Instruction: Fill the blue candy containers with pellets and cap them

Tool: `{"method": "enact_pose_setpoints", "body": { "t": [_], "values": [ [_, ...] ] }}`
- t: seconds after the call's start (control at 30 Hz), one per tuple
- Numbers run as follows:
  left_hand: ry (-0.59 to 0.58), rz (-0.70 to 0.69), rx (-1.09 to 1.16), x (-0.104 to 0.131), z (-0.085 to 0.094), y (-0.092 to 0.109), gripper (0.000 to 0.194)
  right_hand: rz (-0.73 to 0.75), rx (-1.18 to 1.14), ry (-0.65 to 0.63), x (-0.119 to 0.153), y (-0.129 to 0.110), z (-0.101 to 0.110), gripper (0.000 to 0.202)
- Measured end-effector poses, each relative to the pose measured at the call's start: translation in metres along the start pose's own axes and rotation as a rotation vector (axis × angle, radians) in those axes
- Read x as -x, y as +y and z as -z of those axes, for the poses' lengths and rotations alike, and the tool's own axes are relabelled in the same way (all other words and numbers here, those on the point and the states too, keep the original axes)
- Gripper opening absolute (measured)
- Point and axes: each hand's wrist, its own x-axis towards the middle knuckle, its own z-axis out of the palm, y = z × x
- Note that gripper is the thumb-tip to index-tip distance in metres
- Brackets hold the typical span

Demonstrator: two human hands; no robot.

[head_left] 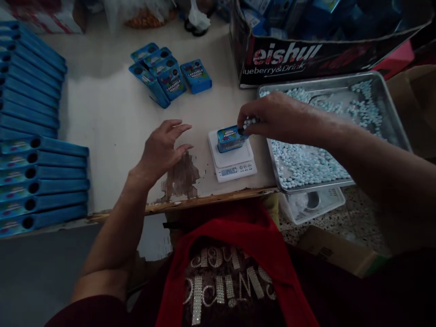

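A small blue box (231, 140) lies on the white digital scale (235, 160), whose display is lit. My right hand (265, 116) is at the box's right end, its fingers closed around several pale candies (251, 121). Left of the scale, my left hand (165, 145) hovers above the worn table top, fingers apart and holding nothing. A metal tray (397, 116) of pale blue and white candies (306, 165) sits to the right, under my right forearm.
Blue boxes (170, 81) lie in a loose group at the back. Long rows of blue boxes (44, 177) line the left side. A black carton (327, 59) full of boxes stands at the back right. The table's wooden edge (211, 199) is chipped.
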Motion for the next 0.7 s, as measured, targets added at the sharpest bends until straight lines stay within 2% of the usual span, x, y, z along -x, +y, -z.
{"method": "enact_pose_setpoints", "body": {
  "t": [0.17, 0.27, 0.4, 0.6, 0.7],
  "values": [
    [-0.028, 0.040, -0.178, 0.018, 0.020, -0.012, 0.050, -0.096, 0.356, -0.145, -0.004, -0.024, 0.002, 0.029],
    [-0.009, 0.011, -0.220, 0.025, 0.024, -0.020, 0.053, -0.086, 0.384, -0.139, -0.006, -0.031, 0.002, 0.032],
    [0.021, -0.031, -0.191, 0.029, 0.023, -0.029, 0.056, -0.155, 0.419, -0.167, -0.009, -0.036, 0.002, 0.037],
    [0.005, -0.028, -0.140, 0.026, 0.024, -0.030, 0.052, -0.104, 0.264, 0.019, -0.002, -0.029, 0.013, 0.022],
    [0.001, -0.026, -0.106, 0.022, 0.025, -0.024, 0.048, -0.248, 0.101, 0.145, 0.012, -0.014, 0.025, 0.019]
  ]
}}
